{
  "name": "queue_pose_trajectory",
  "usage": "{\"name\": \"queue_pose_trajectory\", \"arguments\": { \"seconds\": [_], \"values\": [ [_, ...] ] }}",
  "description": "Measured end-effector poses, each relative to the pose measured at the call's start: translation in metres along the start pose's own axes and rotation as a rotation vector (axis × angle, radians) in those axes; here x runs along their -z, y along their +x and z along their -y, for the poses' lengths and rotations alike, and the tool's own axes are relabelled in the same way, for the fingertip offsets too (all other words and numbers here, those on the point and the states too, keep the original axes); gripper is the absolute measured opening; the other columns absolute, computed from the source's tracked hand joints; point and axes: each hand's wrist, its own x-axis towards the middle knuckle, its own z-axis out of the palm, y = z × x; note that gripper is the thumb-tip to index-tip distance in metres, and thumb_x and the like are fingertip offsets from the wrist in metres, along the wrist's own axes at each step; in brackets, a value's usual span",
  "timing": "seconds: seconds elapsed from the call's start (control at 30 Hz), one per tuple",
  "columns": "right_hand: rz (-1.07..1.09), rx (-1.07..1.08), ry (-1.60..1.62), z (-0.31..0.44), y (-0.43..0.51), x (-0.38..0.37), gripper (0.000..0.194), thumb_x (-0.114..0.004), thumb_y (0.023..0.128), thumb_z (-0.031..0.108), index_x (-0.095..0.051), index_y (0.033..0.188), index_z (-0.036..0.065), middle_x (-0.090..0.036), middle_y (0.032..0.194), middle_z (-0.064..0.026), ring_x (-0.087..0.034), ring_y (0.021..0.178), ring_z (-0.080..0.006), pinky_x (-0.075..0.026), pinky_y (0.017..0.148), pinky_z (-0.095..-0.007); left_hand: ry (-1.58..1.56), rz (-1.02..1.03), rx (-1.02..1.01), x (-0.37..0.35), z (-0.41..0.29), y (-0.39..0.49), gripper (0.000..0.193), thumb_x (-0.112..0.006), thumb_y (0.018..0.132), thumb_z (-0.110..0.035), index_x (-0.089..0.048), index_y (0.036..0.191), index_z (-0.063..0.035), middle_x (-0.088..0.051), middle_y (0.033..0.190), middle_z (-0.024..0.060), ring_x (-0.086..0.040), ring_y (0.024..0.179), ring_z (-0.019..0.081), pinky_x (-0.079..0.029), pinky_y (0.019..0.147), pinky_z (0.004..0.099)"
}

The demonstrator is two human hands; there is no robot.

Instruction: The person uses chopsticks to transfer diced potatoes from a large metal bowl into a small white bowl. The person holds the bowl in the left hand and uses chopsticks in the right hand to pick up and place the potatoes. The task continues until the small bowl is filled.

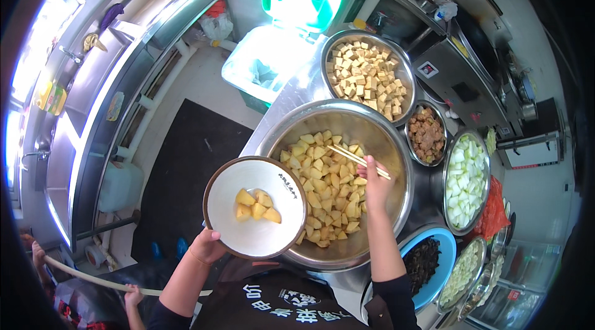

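Note:
My left hand [207, 246] grips the brown rim of a white bowl [232, 232], which bears dark writing inside. Several potato chunks [258, 210] lie at the bottom of this bowl. It overlaps the left edge of a wide steel basin [395, 218] that holds many more potato chunks [325, 186]. My right hand [377, 185] holds a pair of wooden chopsticks [349, 157] over the basin. The chopstick tips are above the potatoes at the basin's far side, with no piece plainly between them.
Around the basin stand a steel bowl of tofu cubes [365, 74], a bowl of brownish meat [425, 134], a bowl of pale green chopped vegetable [465, 181] and a blue basin [446, 260] of dark fungus. An open-lidded bin [251, 58] stands beyond the table. Another person's hand [134, 295] holds a pole at lower left.

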Motion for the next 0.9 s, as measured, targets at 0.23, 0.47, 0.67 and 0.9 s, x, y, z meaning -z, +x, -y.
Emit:
{"name": "queue_pose_trajectory", "arguments": {
  "seconds": [0.23,0.47,0.67,0.9],
  "values": [
    [-0.021,0.092,-0.115,-0.013,0.006,-0.017,0.027,-0.063,0.09,0.02,-0.067,0.094,-0.007,-0.066,0.07,-0.0084,-0.059,0.058,-0.0106,-0.048,0.058,-0.0225,-0.035,0.002,0.042,0.001,0.001,-0.012,0.081,-0.075,0.063,-0.025,-0.041,0.133,-0.0001,-0.052,0.128,0.0171,-0.052,0.116,0.0318,-0.041,0.101,0.0435],
    [0.391,0.564,-0.413,-0.007,0.0,-0.034,0.018,-0.067,0.084,0.008,-0.07,0.102,0.005,-0.066,0.079,-0.0069,-0.062,0.071,-0.0149,-0.047,0.063,-0.0259,-0.029,-0.013,0.004,0.005,0.002,-0.02,0.081,-0.073,0.065,-0.023,-0.039,0.134,-0.0004,-0.051,0.13,0.0168,-0.051,0.119,0.0323,-0.039,0.103,0.044],
    [0.492,0.665,-0.562,-0.009,0.008,-0.041,0.021,-0.07,0.08,0.008,-0.07,0.101,0.004,-0.066,0.08,-0.0104,-0.062,0.071,-0.0212,-0.048,0.064,-0.0289,-0.035,-0.043,0.009,0.005,0.002,-0.02,0.083,-0.074,0.063,-0.023,-0.039,0.135,-0.0007,-0.051,0.13,0.0164,-0.051,0.118,0.0323,-0.039,0.103,0.0434],
    [0.351,0.372,-0.259,-0.035,0.013,-0.052,0.021,-0.06,0.091,0.019,-0.069,0.094,0.0,-0.067,0.078,-0.0096,-0.063,0.066,-0.0173,-0.05,0.063,-0.0269,-0.023,-0.036,0.018,0.003,0.0,-0.015,0.083,-0.074,0.062,-0.023,-0.04,0.134,-0.0012,-0.051,0.13,0.0169,-0.052,0.117,0.0324,-0.041,0.102,0.0432]
  ]
}}
